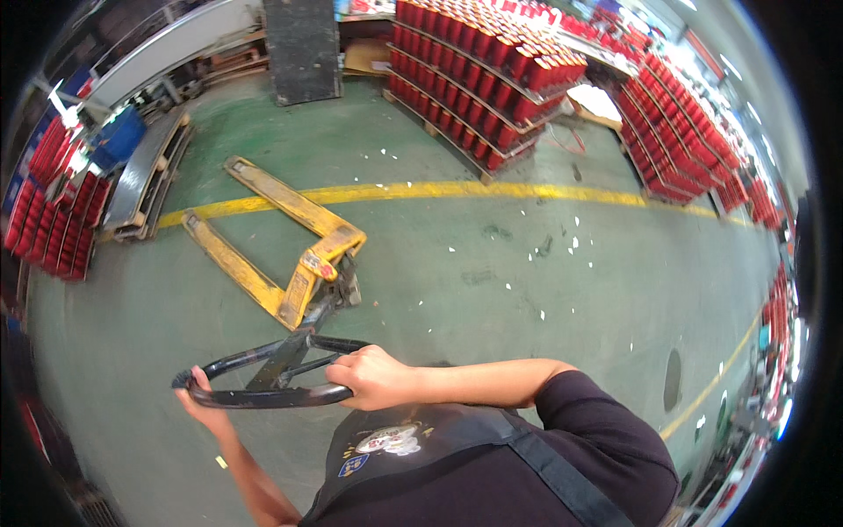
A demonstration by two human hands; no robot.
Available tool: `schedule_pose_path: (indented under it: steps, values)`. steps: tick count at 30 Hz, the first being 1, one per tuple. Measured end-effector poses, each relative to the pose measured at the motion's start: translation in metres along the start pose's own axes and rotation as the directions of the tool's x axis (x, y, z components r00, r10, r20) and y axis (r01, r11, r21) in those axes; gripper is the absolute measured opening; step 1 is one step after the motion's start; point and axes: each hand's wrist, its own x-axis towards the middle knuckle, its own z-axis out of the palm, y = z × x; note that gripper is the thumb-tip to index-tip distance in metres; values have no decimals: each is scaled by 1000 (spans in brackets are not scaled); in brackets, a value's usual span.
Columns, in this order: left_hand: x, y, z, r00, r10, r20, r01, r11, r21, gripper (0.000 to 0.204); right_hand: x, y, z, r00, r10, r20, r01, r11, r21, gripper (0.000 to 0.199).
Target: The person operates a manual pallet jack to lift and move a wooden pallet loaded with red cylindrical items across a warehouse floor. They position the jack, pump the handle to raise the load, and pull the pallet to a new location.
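A yellow pallet jack point(279, 239) stands on the green floor with its two empty forks pointing away toward the upper left. Its black loop handle point(263, 378) tilts back to me. My left hand point(200, 400) grips the left end of the loop. My right hand point(373, 376) is closed around the right end, with my forearm reaching in from the right.
Stacked pallets of red cylinders point(479, 75) stand ahead, with more at the right point(680, 140) and left point(53, 211). A yellow floor line point(492, 190) crosses in front of them. Empty pallets point(149, 171) lie at the left. A dark pillar point(303, 48) rises at the back.
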Motion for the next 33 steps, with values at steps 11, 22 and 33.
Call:
schedule_pose_path:
  steps: [11, 22, 33]
  values:
    - [13, 14, -21, 950, -143, -276, 10, 902, -433, 19, -31, -33, 14, 988, -3, -154, 38, 973, 226, 25]
    - [-59, 68, -98, 966, -160, -201, 169, 985, 28, 23, -81, -62, 16, 971, 155, -184, -90, 943, 319, 22]
    - [-263, 56, -245, 822, -382, -421, 319, 923, -214, 13, -162, -104, 48, 974, -183, -137, 203, 967, 153, 26]
